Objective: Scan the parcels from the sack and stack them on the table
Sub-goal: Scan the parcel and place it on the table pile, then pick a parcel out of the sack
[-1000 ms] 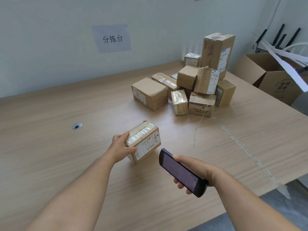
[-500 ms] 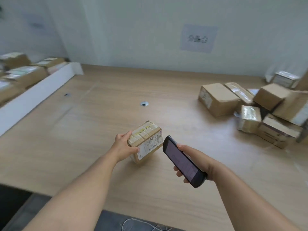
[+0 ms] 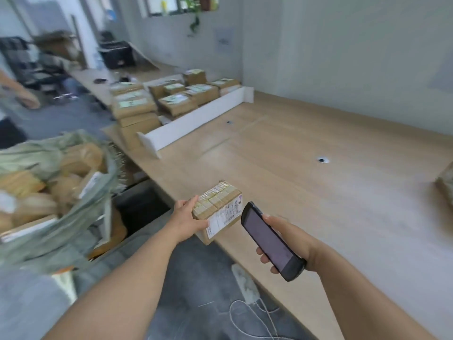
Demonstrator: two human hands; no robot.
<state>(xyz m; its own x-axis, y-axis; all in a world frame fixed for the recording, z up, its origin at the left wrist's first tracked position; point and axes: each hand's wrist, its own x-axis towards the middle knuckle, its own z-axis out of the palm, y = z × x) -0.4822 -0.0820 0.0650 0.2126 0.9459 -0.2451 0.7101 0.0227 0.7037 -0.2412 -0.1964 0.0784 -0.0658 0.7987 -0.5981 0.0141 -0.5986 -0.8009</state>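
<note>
parcel [image 3: 219, 211] gripped in left hand [image 3: 187, 219] fingers | right hand [image 3: 286, 238] grips scanner [image 3: 270, 241]

Soft, even daylight, faint shadows, heavy motion blur toward the left edge, wide-angle bending at the borders.

Shipping label [image 3: 224, 216] on the near parcel [image 3: 217, 201]: barcode and print too small to read. Wall sign [image 3: 223, 40] and labels on the far parcels [image 3: 177, 101]: blurred, illegible.

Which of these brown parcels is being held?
The small taped parcel in the left hand; the others lie stacked or in the sack.
</note>
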